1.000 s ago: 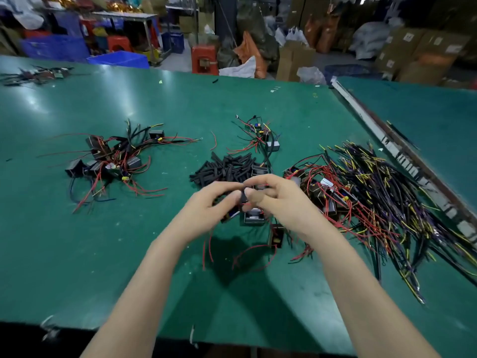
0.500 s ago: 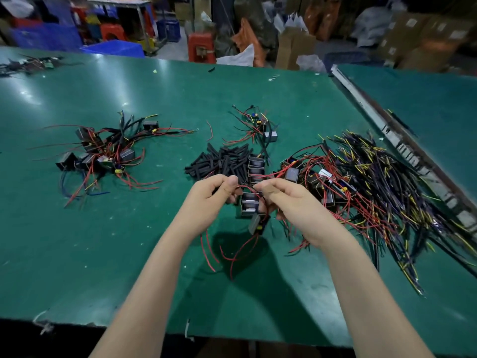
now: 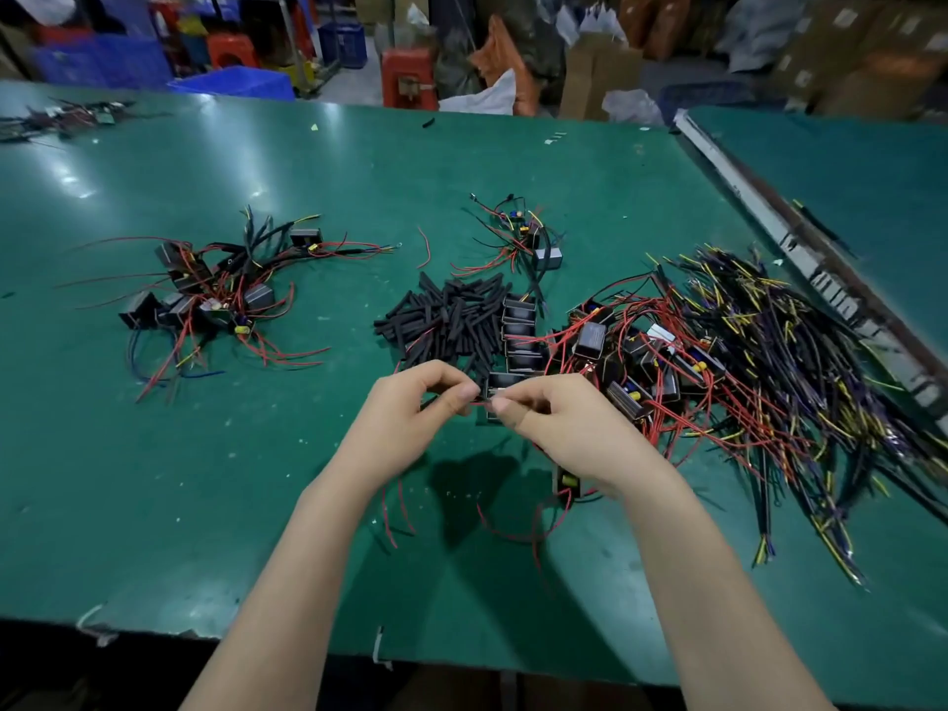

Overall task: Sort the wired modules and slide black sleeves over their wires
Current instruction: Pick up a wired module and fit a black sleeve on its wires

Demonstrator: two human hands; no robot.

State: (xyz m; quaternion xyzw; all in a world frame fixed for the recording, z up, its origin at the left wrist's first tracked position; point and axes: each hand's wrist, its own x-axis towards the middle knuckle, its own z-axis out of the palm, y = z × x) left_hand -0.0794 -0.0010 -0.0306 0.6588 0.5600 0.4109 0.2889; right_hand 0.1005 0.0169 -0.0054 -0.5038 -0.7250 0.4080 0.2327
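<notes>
My left hand (image 3: 410,413) and my right hand (image 3: 559,428) meet fingertip to fingertip over the green table (image 3: 154,479). The left pinches a short black sleeve, the right pinches red wires. A small black module (image 3: 567,484) hangs below my right hand, its red wires (image 3: 513,531) trailing on the table. Just behind my hands lies a heap of black sleeves (image 3: 446,320) beside a row of black modules (image 3: 520,331). A big tangle of wired modules (image 3: 744,361) lies to the right. A pile of wired modules with black sleeves on some wires (image 3: 210,295) sits to the left.
A small cluster of wired modules (image 3: 528,238) lies behind the sleeves. A metal rail (image 3: 800,248) runs along the table's right edge. More wires (image 3: 56,118) lie at the far left corner. Boxes, crates and stools stand beyond the table.
My hands have stayed together in front of the sleeve heap. The module that hung between them now hangs lower, under my right hand, and its red wires trail further to the right.
</notes>
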